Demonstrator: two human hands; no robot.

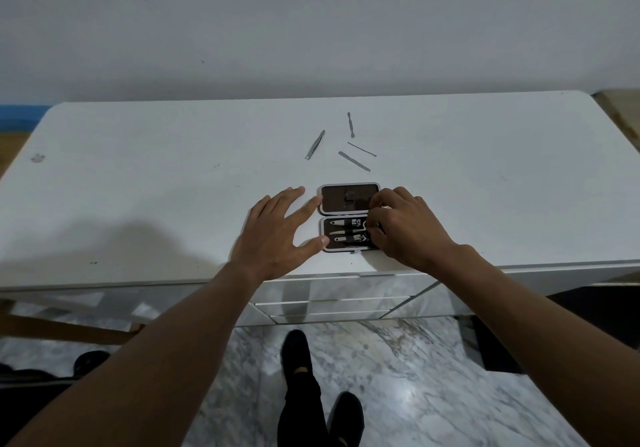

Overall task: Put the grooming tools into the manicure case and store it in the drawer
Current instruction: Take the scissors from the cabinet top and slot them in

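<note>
The manicure case [346, 198] lies open on the white table [173, 183], near its front edge, brown inside with a pale rim. Its lower half holds several metal tools, among them nail clippers [343, 239]. My left hand [277, 235] rests open against the case's left side, fingers spread, thumb at the lower corner. My right hand [405, 228] covers the case's right end, fingertips pinched on a small tool with a ring handle [363, 225] inside the case. Behind the case lie tweezers [315, 144], a spatula-tipped tool [350, 124], a thin probe [362, 149] and a flat file [354, 161].
Mirrored drawer fronts [332, 303] sit under the table's front edge, shut. A marble floor and my dark-trousered legs [304, 387] show below. A grey wall stands right behind the table. A small smudge [37, 158] marks the table's left part.
</note>
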